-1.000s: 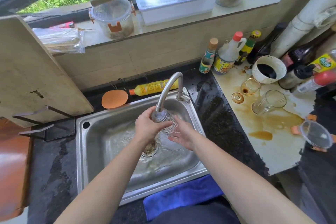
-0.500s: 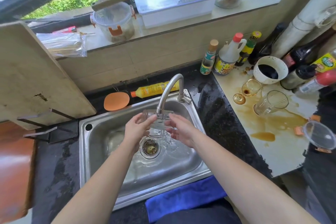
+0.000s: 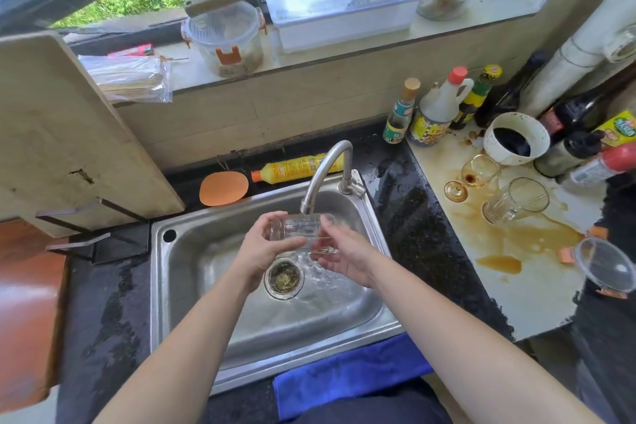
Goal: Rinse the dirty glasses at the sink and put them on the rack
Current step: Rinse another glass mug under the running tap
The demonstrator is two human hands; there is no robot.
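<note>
Head view: the left hand (image 3: pixel 265 246) grips a clear glass (image 3: pixel 297 227) lying sideways. The right hand (image 3: pixel 346 253) holds its other end. The tap (image 3: pixel 327 165) is just above the grip, the sink (image 3: pixel 165 286) below. A dirty glass (image 3: pixel 516 203) sits well off to the right.

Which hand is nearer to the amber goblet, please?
Right. The right hand holds the glass over the sink, left of the goblet; the left hand grips it farther left.

The glass (image 3: pixel 296 229) is clear, the sink (image 3: pixel 161 286) silver-grey. The cloth (image 3: pixel 347 375) is blue, the pad (image 3: pixel 223 188) orange, the bottle (image 3: pixel 296 167) yellow with an orange cap. The tabletop (image 3: pixel 413 217) is speckled black; the spill (image 3: pixel 499 263) on the cream board (image 3: pixel 537 303) is brown.
</note>
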